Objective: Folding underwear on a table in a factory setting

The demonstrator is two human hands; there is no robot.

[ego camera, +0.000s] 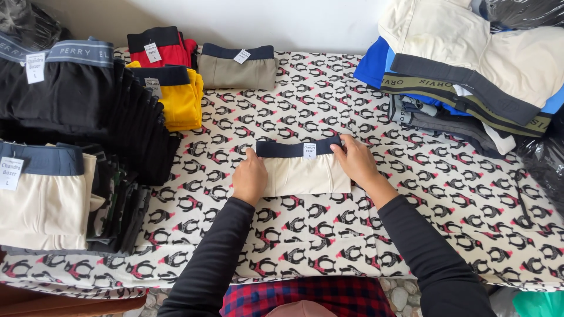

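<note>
Both hands' fingers (341, 149) press the folded cream boxers (302, 173) lying between them.

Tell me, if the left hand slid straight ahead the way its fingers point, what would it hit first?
The left hand points up the table, slightly right. Past the cream boxers it rests on lies open penguin cloth, then probably the khaki boxers near the wall, though the exact line is uncertain.

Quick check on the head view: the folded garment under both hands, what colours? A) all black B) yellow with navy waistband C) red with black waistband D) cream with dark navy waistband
D: the folded cream boxer has a dark navy waistband along its top edge, with the left hand pressing its left side and the right hand its right side, on the penguin-print cloth.
</note>
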